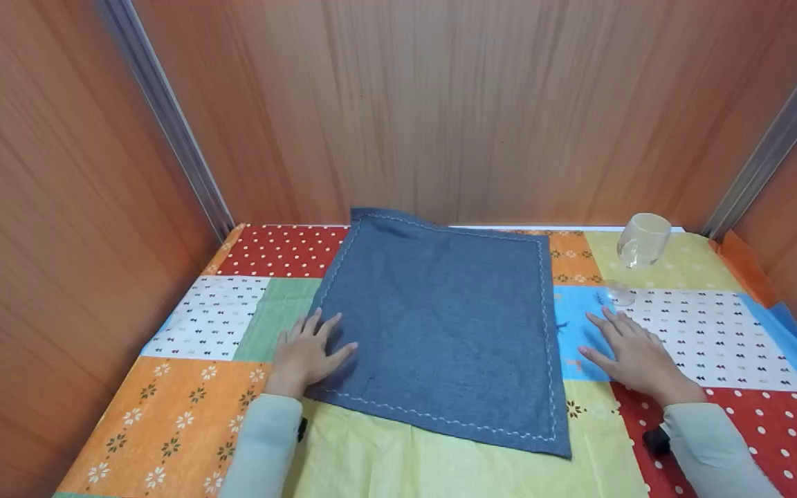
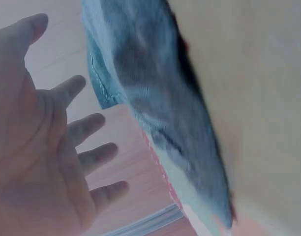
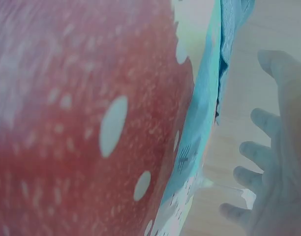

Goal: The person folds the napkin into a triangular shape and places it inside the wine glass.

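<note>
Blue-grey cloth: from where I stand, it lies spread at the middle of the table, a rough square turned slightly askew, with pale stitching running just inside its border; the far left corner sticks up past the table's back edge, and soft creases cross the upper part

Left hand: over the cloth's left side near the front, released, the fingers and thumb spread apart and grasping nothing; I cannot tell whether the fingertips touch the fabric

Right hand: off the cloth, to the right of it, above the blue and white patches, also released, its fingers loosely spread and holding nothing

Patchwork tablecloth: beneath everything, in blocks of orange, white, green, yellow, blue and red, some with small flowers, some with dots

Wine glass: clear, upright near the back right, beyond the right hand and well apart from the cloth, its round foot near the fingertips in the head view

Sleeves: pale, on both arms, with a small black device at the right wrist

Walls: wood-grain panels on three sides, joined by grey metal strips
</note>
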